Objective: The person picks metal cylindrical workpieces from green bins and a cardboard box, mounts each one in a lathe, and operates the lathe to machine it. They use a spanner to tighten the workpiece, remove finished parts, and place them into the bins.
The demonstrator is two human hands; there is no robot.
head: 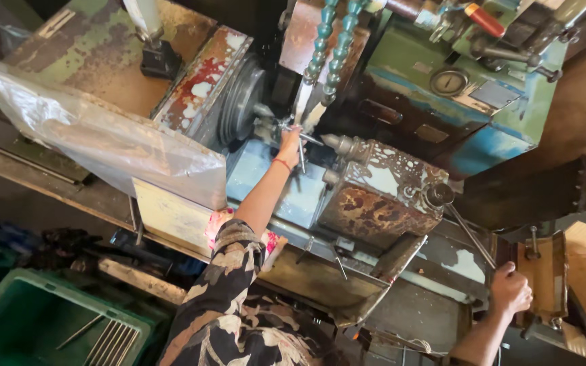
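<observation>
Patterned sleeve [228,298] nearest, right hand [510,290] clenched on long lever [469,234], left hand [289,144] at chuck [242,102], fingers [296,130] grasping thin metal rod [301,150] beside them.

Beyond our left hand [289,144], the small part at the chuck [242,102] is too small to identify. Our right hand [510,290] hides the lever [468,234] end.
</observation>
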